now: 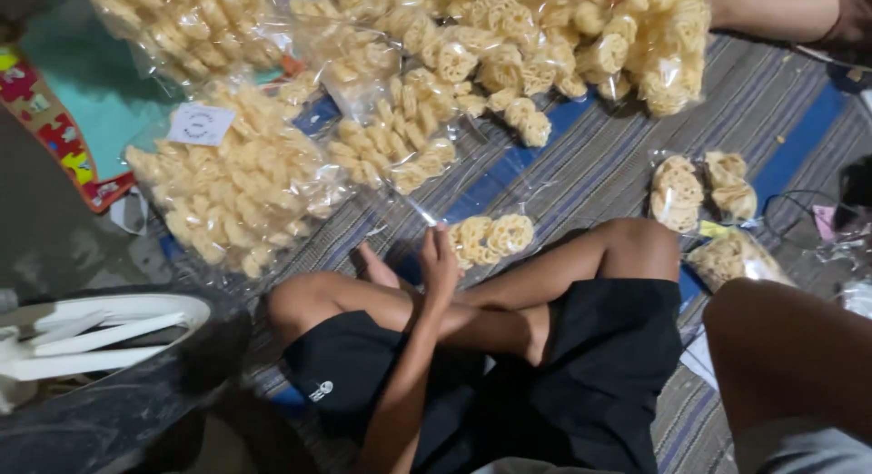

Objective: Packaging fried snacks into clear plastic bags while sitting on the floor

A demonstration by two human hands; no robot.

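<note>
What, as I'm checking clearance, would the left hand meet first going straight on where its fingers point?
Probably the clear plastic bag of pale yellow stick-shaped crackers on the striped woven mat, just ahead of the left hand; depth is unclear.

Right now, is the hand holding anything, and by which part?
The left hand seems to pinch the small clear bag of round crackers by its empty plastic end. The right hand is out of view.

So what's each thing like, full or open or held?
left hand: closed on the small bag's edge
small bag: a few crackers inside, lying on the mat
big bags: stuffed full, piled together
little bags: filled, lying flat, untouched
striped mat: spread flat under everything
</note>
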